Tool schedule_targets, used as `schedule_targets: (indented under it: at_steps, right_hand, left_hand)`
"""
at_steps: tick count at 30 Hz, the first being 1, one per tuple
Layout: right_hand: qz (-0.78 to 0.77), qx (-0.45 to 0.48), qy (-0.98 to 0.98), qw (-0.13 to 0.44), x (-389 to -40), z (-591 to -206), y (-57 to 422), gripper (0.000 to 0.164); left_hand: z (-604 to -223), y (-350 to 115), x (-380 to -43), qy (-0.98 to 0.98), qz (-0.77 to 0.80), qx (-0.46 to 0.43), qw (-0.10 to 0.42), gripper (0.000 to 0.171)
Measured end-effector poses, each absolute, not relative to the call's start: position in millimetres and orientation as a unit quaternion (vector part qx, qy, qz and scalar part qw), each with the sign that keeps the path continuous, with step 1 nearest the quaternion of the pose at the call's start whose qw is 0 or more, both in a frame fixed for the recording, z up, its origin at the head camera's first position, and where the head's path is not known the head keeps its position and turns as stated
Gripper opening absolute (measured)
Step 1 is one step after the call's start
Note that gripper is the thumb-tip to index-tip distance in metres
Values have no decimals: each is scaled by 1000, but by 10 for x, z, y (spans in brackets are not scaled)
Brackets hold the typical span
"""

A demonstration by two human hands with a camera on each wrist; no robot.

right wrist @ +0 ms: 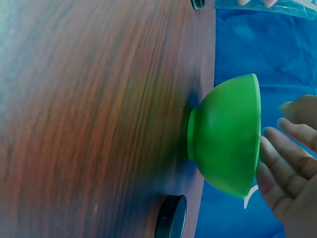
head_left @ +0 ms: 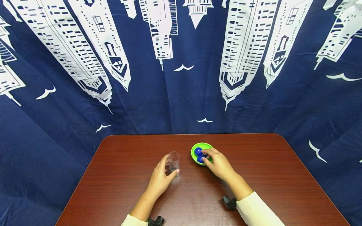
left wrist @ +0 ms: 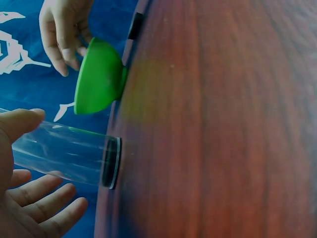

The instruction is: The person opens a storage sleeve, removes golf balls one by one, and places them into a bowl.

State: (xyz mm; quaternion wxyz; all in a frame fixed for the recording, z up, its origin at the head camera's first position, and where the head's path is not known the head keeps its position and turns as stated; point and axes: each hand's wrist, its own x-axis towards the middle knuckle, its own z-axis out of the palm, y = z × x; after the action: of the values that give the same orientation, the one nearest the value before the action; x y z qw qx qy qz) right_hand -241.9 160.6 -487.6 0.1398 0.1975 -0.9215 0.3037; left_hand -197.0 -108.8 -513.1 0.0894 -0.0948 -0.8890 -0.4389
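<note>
A clear cylinder [head_left: 174,158] with a black base [left wrist: 112,163] stands upright on the table. My left hand [head_left: 159,179] is around its near-left side, thumb on one side and long fingers spread loosely on the other. To the right sits a green bowl [right wrist: 225,136] with shiny blue balls [head_left: 198,151] inside. My right hand [head_left: 222,164] reaches over the bowl's right side, thumb and fingertips apart and close over the balls. From the right wrist view, its fingertips are right at the rim, and the balls are hidden by the bowl wall.
A flat black round piece, like a lid [right wrist: 171,218], lies on the table beyond the bowl, hidden from the head view. The brown wooden table [head_left: 127,169] ends at a dark blue curtain [head_left: 181,103] printed with white buildings and birds.
</note>
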Motion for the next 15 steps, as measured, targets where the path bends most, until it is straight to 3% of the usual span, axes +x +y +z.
schedule_targets:
  at_steps: [15]
  right_hand:
    - [360,202,-887,208,-2267,-4753,1691,17]
  left_hand:
    - [-4849,-1195,-1942,-876,-454,-92,131,79]
